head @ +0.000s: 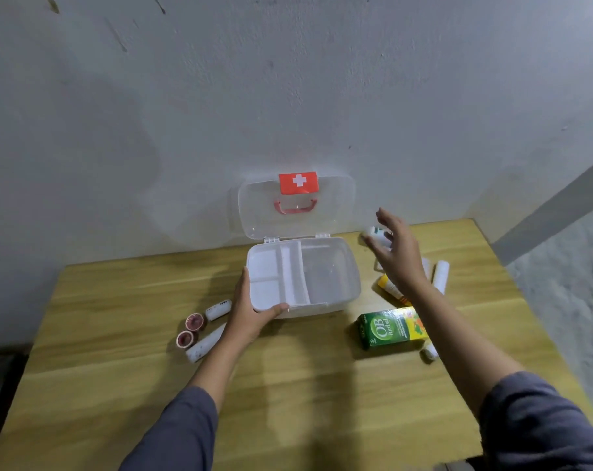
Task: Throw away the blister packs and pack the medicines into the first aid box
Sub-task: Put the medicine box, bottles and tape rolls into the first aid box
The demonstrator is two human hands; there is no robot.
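The clear first aid box (pixel 325 277) stands open at the back of the wooden table, its lid (pixel 297 207) with a red cross leaning on the wall. A white divided tray lies inside it. My left hand (pixel 251 311) grips the box's front left corner. My right hand (pixel 397 253) hovers open over a small white bottle (pixel 376 234) to the right of the box. A yellow tube (pixel 390 288), a white tube (pixel 441 277) and a green OB Herbal carton (pixel 392 328) lie below that hand. Left of the box lie two white tubes (pixel 205 343) and two small red pots (pixel 195 322).
The wooden table (pixel 288 385) meets a grey wall at the back. Its right edge drops to a grey floor (pixel 567 283). A small white roll (pixel 430 351) lies beside the carton. A blister pack is partly hidden under my right hand.
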